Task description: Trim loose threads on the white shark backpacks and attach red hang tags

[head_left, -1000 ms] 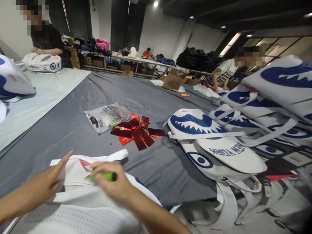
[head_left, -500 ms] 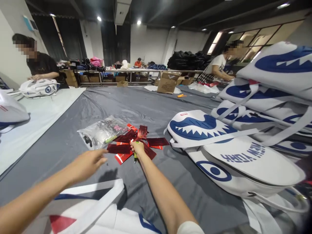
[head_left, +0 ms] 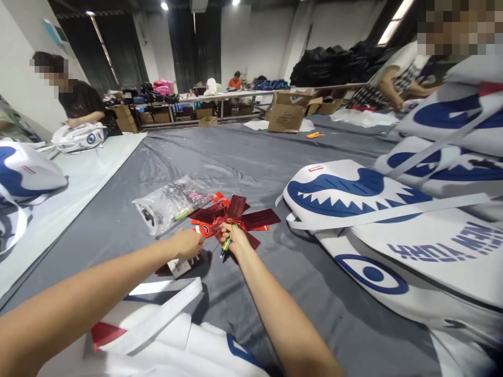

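Observation:
My right hand is closed around a slim green tool with a dark pointed tip; its exact kind is unclear. That hand rests at the near edge of a fanned-out pile of red and dark-red hang tags. To its left, my left hand is closed on a hang tag whose pale and dark-red parts show below the fingers. In front of me lies a white bag with white straps and a red patch, partly under my left forearm.
A clear plastic bag of small items lies behind my left hand. White shark-face bags are stacked at right. Farther back are an orange cutter and a cardboard box. Co-workers stand at left and right.
My left hand has moved right to the tags and closed; a tag now hangs below it. The green tool in my right hand shows more fully. The view has shifted slightly.

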Motion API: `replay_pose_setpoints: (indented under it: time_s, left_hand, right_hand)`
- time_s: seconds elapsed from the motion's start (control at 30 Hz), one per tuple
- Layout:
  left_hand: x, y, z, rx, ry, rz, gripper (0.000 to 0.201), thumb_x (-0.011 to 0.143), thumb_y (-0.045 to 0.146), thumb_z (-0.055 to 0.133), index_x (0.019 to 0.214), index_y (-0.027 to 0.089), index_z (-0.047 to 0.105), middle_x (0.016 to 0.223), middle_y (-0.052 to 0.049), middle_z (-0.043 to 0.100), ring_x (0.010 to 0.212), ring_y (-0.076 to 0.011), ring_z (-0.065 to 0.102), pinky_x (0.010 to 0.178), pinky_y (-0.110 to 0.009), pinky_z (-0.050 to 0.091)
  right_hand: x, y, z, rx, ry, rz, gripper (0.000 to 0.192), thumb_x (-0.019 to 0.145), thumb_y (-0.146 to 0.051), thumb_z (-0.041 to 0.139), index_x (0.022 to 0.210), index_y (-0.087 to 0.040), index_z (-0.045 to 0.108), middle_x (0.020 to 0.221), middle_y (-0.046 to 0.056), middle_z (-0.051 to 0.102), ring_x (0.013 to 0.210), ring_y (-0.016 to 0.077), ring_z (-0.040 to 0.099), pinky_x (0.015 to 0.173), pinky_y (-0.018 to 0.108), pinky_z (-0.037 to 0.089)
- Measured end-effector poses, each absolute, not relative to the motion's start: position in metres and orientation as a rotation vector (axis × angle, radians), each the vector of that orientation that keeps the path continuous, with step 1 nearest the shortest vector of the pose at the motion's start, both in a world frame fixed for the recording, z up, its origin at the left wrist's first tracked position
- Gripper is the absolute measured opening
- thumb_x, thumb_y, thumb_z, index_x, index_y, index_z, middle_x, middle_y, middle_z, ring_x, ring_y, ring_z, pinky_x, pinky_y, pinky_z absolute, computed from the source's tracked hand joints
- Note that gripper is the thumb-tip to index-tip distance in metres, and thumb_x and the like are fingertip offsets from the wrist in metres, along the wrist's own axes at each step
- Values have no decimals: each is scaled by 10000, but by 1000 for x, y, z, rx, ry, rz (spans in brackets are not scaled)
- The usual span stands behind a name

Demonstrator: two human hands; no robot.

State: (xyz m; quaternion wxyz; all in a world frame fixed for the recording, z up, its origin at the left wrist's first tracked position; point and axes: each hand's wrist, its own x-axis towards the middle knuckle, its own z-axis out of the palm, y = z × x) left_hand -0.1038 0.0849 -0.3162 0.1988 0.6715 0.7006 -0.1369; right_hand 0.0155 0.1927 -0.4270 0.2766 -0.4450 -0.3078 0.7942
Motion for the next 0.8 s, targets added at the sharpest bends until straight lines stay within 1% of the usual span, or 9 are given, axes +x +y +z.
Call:
replay_pose_setpoints:
  time_s: [0.13, 0.23, 0.33, 0.43, 0.5, 0.6, 0.67, 0.7, 0.8]
  left_hand:
    - [-102, 72, -308, 1862, 1926, -393, 219, 898, 324, 536, 903, 212, 724, 959, -62, 752, 929, -217, 671, 909, -356, 464]
    - [-103, 66, -302, 1857, 1925, -370, 158, 841, 323, 617, 913, 243, 732, 951, -16, 756, 922, -198, 669, 852, -304, 470]
    - [-109, 60, -291, 1849, 1992, -331, 179, 857, 297, 577, 896, 222, 735, 923, -33, 753, 914, -211, 673, 827, -303, 474]
    - [-114, 51, -280, 1820, 2070, -271, 227, 892, 285, 526, 952, 215, 732, 1028, -54, 750, 1018, -237, 665, 882, -316, 468]
    - [-116, 44, -273, 1796, 2099, -220, 272, 902, 286, 533, 1098, 218, 709, 1172, -70, 723, 1143, -264, 628, 980, -355, 440]
    - [-123, 28, -260, 1768, 2096, -103, 563, 923, 362, 565, 1457, 214, 464, 1419, -111, 589, 1297, -284, 542, 1087, -396, 384]
    - [-134, 9, -247, 1748, 2087, -13, 668, 949, 400, 540, 1545, 205, 311, 1490, -117, 523, 1322, -249, 528, 1095, -350, 387]
    - [-142, -4, -240, 1729, 2086, 52, 646, 963, 396, 519, 1542, 194, 316, 1481, -114, 533, 1303, -228, 545, 1080, -321, 402]
    - [-163, -57, -226, 1631, 2082, 368, 521, 963, 376, 510, 1439, 165, 480, 1373, -98, 626, 1217, -201, 606, 1041, -298, 443]
  right_hand:
    - [13, 188, -413, -1141, -824, 2150, 219, 989, -348, 599, 1007, -130, 616, 826, -14, 602, 603, 68, 541, 522, 188, 480]
    - [17, 175, -397, -1079, -861, 2126, 210, 984, -321, 605, 904, -127, 605, 709, -50, 545, 510, 44, 459, 457, 160, 409]
    - [24, 159, -381, -1023, -912, 2054, 199, 892, -276, 700, 796, -137, 594, 605, -66, 509, 439, 29, 391, 408, 151, 355]
    - [28, 150, -368, -973, -980, 1959, 208, 757, -256, 785, 761, -160, 600, 593, -59, 551, 429, 28, 401, 404, 151, 374]
    - [32, 149, -361, -960, -1045, 1904, 216, 710, -268, 796, 767, -169, 613, 626, -49, 597, 448, 34, 432, 418, 153, 406]
    - [52, 153, -355, -1000, -1184, 1828, 219, 669, -287, 801, 754, -166, 640, 665, -12, 649, 463, 50, 468, 417, 171, 434]
    - [76, 158, -354, -1060, -1304, 1759, 206, 666, -301, 801, 705, -168, 649, 651, 21, 661, 438, 60, 464, 393, 194, 424]
    - [90, 162, -356, -1093, -1372, 1709, 203, 673, -309, 800, 672, -172, 651, 636, 43, 663, 421, 68, 463, 382, 211, 417]
    - [128, 173, -365, -1148, -1592, 1423, 279, 709, -348, 790, 550, -184, 630, 577, 143, 657, 371, 110, 482, 364, 282, 398]
